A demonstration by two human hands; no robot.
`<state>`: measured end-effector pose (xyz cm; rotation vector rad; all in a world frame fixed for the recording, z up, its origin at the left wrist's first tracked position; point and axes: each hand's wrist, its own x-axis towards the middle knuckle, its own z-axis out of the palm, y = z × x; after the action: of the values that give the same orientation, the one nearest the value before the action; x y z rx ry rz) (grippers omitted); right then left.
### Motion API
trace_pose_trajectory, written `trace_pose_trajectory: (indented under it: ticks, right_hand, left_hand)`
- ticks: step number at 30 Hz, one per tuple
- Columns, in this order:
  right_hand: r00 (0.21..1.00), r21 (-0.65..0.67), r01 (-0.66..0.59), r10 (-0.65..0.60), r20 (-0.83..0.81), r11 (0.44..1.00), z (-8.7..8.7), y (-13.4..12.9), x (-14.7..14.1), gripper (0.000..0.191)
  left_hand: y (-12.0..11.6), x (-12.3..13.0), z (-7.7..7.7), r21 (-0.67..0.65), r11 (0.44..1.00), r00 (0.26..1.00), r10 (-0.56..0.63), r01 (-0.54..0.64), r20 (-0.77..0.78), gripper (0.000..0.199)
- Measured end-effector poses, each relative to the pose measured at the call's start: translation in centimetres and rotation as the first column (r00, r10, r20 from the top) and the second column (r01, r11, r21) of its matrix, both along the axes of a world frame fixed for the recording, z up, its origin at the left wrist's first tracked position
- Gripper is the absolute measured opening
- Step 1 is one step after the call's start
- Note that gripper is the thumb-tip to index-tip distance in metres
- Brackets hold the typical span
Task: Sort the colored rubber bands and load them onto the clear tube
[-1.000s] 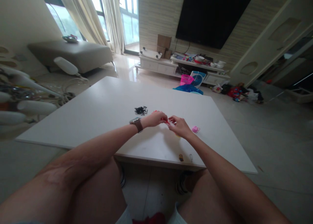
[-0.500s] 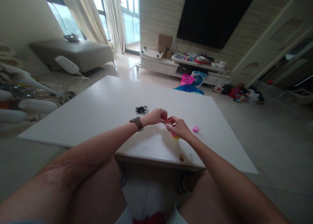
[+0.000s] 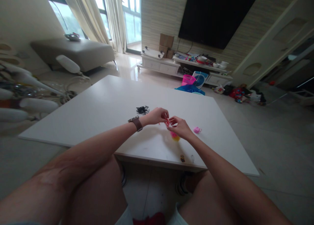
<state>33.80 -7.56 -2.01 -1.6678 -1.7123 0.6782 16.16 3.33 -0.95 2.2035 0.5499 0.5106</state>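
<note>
Over the white table (image 3: 122, 91), my two hands meet at a small red-and-clear object (image 3: 167, 123), too small to make out fully. My left hand (image 3: 159, 115) pinches at its upper left side with closed fingers. Curled around its right side are the fingers of my right hand (image 3: 180, 127). Just below lies a pink-and-yellow bundle (image 3: 175, 136), partly covered by the right hand. To the left is a pile of small black pieces (image 3: 142, 110). A pink item with a loop (image 3: 197, 130) rests right of my right hand.
Near the front edge lie a small dark-and-yellow item (image 3: 182, 158) and a clear item (image 3: 192, 158). Beyond the table's far edge are a blue plastic bag (image 3: 188, 88) and a pink basket (image 3: 188, 80). My knees are beneath the near edge.
The hands stay almost in place, with small finger movements. More of the red in the object and more of the pink-and-yellow bundle show now. The view has shifted slightly.
</note>
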Motion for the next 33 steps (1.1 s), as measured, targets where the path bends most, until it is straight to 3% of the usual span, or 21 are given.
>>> trace_pose_trajectory:
  ticks: [6,13,20,24,30,33]
  right_hand:
    - [0.998,-0.007,0.005,-0.006,-0.070,1.000,-0.1,0.1,0.0,0.027]
    - [0.995,-0.003,0.004,-0.004,-0.103,1.000,0.0,0.1,-0.1,0.028]
    - [0.989,-0.002,-0.030,0.030,-0.147,1.000,0.3,-0.2,-0.6,0.029]
    - [0.990,0.026,-0.041,0.044,-0.134,0.999,0.1,-0.1,-0.4,0.030]
    - [0.985,0.036,-0.044,0.049,-0.164,0.998,0.2,0.1,-0.1,0.030]
    - [0.980,0.050,-0.025,0.035,-0.198,0.998,0.5,0.0,-0.2,0.031]
  left_hand:
    - [-1.1,-0.3,1.3,0.130,0.989,0.997,-0.070,0.067,0.025,0.015]
    - [-1.3,-0.4,1.5,0.124,0.990,0.996,-0.070,0.064,0.049,0.026]
    - [-1.5,-0.4,1.8,0.099,0.994,0.998,-0.054,0.050,0.033,0.012]
    - [-1.7,-0.4,2.1,0.140,0.989,0.999,-0.042,0.038,0.021,0.015]
    - [-2.2,-0.3,2.4,0.003,0.998,0.997,-0.070,0.070,0.033,0.022]
    - [-2.3,-0.3,2.6,0.044,0.997,0.994,-0.068,0.065,0.090,0.016]
